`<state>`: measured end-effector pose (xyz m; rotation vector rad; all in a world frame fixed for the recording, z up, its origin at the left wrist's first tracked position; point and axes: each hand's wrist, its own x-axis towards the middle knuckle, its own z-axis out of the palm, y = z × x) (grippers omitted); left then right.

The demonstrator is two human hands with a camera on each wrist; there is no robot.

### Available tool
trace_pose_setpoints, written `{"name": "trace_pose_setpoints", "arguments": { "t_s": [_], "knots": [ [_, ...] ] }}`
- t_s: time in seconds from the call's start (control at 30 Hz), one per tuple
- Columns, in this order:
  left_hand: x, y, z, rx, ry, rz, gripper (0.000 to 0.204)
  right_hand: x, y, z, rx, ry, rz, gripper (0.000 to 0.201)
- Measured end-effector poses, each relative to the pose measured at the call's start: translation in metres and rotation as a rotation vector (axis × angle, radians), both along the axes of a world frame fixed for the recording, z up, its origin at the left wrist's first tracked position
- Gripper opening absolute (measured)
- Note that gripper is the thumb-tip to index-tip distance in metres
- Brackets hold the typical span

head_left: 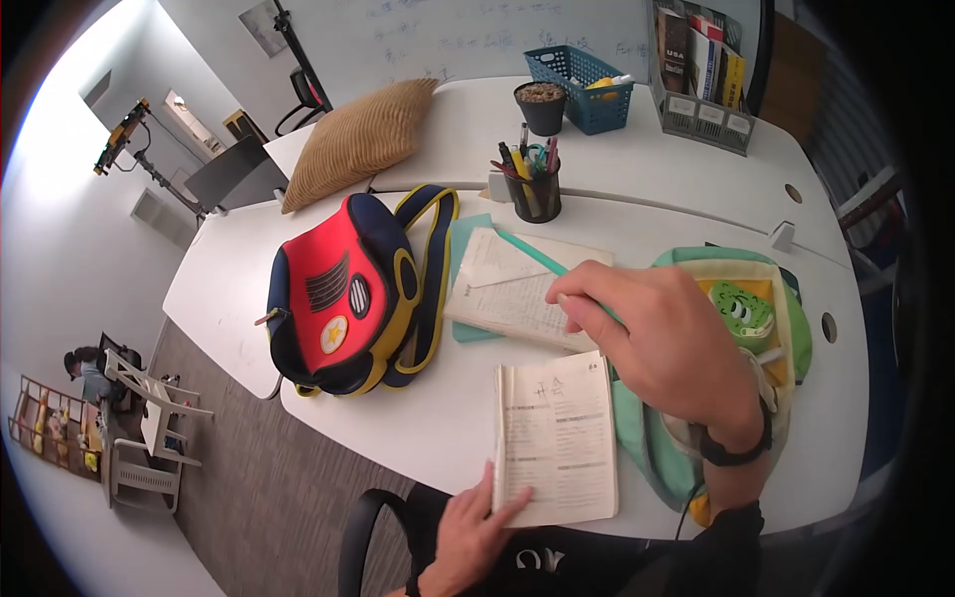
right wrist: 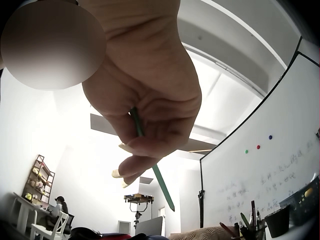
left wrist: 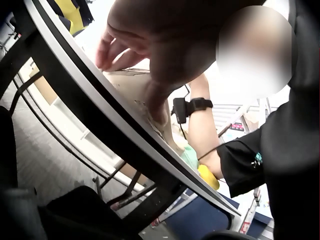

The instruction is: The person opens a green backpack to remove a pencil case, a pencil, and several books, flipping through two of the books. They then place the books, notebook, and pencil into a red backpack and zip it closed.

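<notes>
"Two handwritten characters sit at the top of the page—what else is on the booklet?"

"Print and shaded bands below. I can't make out any other handwriting, nor tell if this pen made those two."

"Where do they lie?"

"The booklet is open near the table's front edge. The pen is up in the air beyond it, off the page."

"And the hands?"

"The right hand pinches the pen between thumb and fingers. The left hand is unclenched, its fingers resting on the booklet's lower left corner."

"Anything in the way?"

"The green bag crowds the booklet's right side, under the right forearm. A notebook is just beyond the top edge, with a loose sheet on it."

"Farther out?"

"Backpack to the left—pen cup and cushion behind."
</notes>
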<state>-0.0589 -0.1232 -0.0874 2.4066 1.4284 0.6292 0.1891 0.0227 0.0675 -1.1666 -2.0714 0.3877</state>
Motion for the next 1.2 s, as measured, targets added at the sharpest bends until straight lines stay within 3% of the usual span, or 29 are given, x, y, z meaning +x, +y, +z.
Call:
{"name": "trace_pose_setpoints", "arguments": {
  "t_s": [0.1,0.17,0.3,0.47,0.57,0.63,0.67,0.77,0.9,1.07,1.2],
  "knots": [
    [-0.024,0.009,0.007,0.082,-0.220,0.102,0.047,0.002,0.001,0.002,-0.018,0.069,-0.012,0.012],
    [-0.038,0.008,0.009,-0.096,-0.520,0.317,0.030,0.002,0.000,0.002,-0.020,0.073,-0.006,0.012],
    [-0.056,0.020,0.016,-0.035,-1.066,0.491,0.019,0.003,0.000,0.002,0.021,0.091,0.028,0.013],
    [-0.058,0.055,0.046,0.105,-1.215,0.425,0.020,0.008,0.000,0.006,0.033,0.169,-0.049,0.015],
    [-0.072,0.090,0.043,0.166,-0.888,0.367,0.027,0.010,0.001,0.008,0.037,0.257,-0.105,0.017],
    [-0.045,0.114,0.062,0.150,-0.302,0.274,0.035,0.013,0.002,0.009,0.075,0.333,-0.116,0.018],
    [-0.036,0.117,0.070,0.076,-0.136,0.114,0.049,0.015,0.002,0.010,0.095,0.386,-0.108,0.019],
    [-0.014,0.108,0.077,-0.314,0.145,-0.123,0.060,0.028,0.001,0.015,0.152,0.488,-0.144,0.021],
    [0.014,0.107,0.086,-0.344,0.250,-0.349,0.056,0.049,-0.009,0.027,0.177,0.527,-0.237,0.024],
    [0.077,0.115,0.101,-0.288,0.080,-0.689,0.041,0.074,-0.016,0.034,0.280,0.537,-0.282,0.024],
    [0.136,0.122,0.082,-0.079,0.055,-0.891,0.047,0.088,-0.021,0.038,0.298,0.567,-0.318,0.022]
  ]
}}
